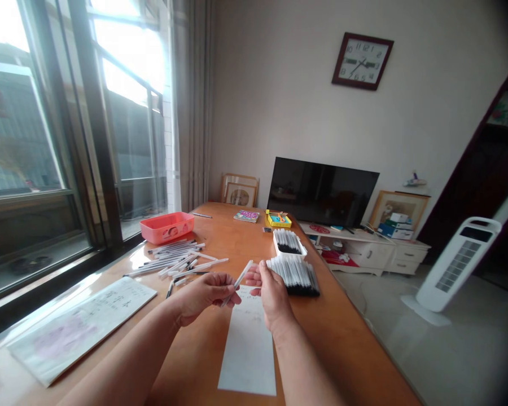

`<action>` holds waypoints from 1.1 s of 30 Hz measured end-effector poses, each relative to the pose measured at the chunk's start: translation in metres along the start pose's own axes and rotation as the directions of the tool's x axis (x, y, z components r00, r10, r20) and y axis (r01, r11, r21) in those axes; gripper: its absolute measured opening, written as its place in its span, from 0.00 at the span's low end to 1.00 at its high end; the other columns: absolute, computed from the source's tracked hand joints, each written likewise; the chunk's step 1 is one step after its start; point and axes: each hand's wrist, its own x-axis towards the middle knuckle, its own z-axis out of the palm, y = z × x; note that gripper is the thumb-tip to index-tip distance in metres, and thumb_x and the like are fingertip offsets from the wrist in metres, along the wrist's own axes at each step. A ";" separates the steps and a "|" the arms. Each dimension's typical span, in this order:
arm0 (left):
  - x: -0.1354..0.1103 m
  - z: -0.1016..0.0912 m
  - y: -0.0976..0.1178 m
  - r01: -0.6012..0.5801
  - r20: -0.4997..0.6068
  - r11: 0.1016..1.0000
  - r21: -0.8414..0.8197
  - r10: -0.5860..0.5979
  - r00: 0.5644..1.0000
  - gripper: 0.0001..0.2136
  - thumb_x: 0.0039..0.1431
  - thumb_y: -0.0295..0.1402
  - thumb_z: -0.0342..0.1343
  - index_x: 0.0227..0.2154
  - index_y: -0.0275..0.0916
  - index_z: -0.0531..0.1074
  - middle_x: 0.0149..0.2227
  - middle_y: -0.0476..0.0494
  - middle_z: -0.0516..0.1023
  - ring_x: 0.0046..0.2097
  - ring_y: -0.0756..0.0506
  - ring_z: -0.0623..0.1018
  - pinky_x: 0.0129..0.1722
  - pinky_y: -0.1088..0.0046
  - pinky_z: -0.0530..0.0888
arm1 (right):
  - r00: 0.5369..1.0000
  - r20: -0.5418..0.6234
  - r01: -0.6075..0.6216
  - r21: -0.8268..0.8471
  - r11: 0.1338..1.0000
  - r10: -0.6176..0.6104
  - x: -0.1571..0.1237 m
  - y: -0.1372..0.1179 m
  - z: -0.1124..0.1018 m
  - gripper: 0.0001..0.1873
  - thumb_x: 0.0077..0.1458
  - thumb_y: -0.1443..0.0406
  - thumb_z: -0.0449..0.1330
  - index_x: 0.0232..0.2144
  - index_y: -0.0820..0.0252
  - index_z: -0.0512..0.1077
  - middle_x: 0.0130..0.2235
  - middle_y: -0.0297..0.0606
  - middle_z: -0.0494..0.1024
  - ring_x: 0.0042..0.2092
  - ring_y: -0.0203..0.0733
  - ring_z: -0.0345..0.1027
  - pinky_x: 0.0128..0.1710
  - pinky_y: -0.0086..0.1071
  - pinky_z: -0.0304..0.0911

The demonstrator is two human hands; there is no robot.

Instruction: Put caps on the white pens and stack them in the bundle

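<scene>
My left hand [220,290] is closed around a whitish pen [244,274], which slants up to the right between thumb and fingers. Just right of the pen's upper end is my right hand [271,287], its fingers loosely curved and apart, with nothing visible in them. Beneath both hands lies a long white paper sheet [248,355] with faint writing. A stack of clear pens with black ends [294,273] sits beside my right hand. Behind it, a white box [290,254] holds more such pens. Loose pens and white tubes [180,254] are scattered beyond my left hand.
A red plastic bin [167,226] stands at the table's left edge, near the window. A writing booklet [84,324] lies at front left. Farther back are a colourful booklet [246,216] and a yellow box [278,219]. The table's right edge [351,293] drops to the floor.
</scene>
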 end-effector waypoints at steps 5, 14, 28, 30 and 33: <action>0.001 0.002 -0.001 -0.024 -0.010 0.999 -0.034 0.024 1.000 0.13 0.58 0.43 0.63 0.37 0.36 0.77 0.39 0.37 0.84 0.38 0.45 0.78 0.40 0.69 0.67 | 0.983 0.185 -0.008 -0.053 0.999 0.018 -0.010 -0.002 0.008 0.19 0.55 0.50 0.64 0.31 0.60 0.80 0.32 0.39 0.80 0.33 0.40 0.72 0.29 0.27 0.63; -0.001 -0.012 0.006 -0.021 -0.180 0.999 0.028 0.025 0.983 0.18 0.50 0.44 0.68 0.38 0.36 0.78 0.40 0.38 0.83 0.42 0.42 0.79 0.43 0.66 0.69 | 0.980 0.200 0.038 -0.173 0.984 -0.003 -0.007 0.010 0.008 0.20 0.57 0.49 0.60 0.36 0.60 0.77 0.33 0.38 0.81 0.35 0.41 0.71 0.36 0.31 0.64; -0.004 -0.093 -0.012 0.290 -0.721 0.790 0.541 0.257 0.644 0.09 0.46 0.34 0.59 0.32 0.38 0.77 0.29 0.44 0.80 0.32 0.44 0.76 0.31 0.71 0.66 | 0.976 0.183 0.190 -0.461 0.867 -0.117 0.007 0.030 -0.004 0.22 0.64 0.48 0.52 0.41 0.58 0.75 0.32 0.39 0.80 0.32 0.42 0.70 0.31 0.31 0.61; -0.009 -0.093 -0.012 0.403 -0.650 0.637 0.657 0.209 0.730 0.06 0.45 0.31 0.59 0.27 0.40 0.78 0.28 0.44 0.80 0.31 0.44 0.75 0.30 0.72 0.64 | 0.974 0.191 0.196 -0.471 0.860 -0.118 0.007 0.028 -0.004 0.21 0.64 0.48 0.52 0.38 0.57 0.75 0.31 0.38 0.80 0.32 0.42 0.71 0.31 0.31 0.60; -0.019 -0.086 -0.007 0.457 -0.571 0.468 0.757 0.132 0.810 0.05 0.42 0.29 0.59 0.24 0.41 0.78 0.28 0.43 0.80 0.30 0.44 0.74 0.29 0.71 0.61 | 0.972 0.203 0.206 -0.483 0.851 -0.120 0.005 0.024 -0.004 0.20 0.64 0.49 0.52 0.35 0.57 0.73 0.30 0.37 0.79 0.32 0.42 0.72 0.31 0.31 0.60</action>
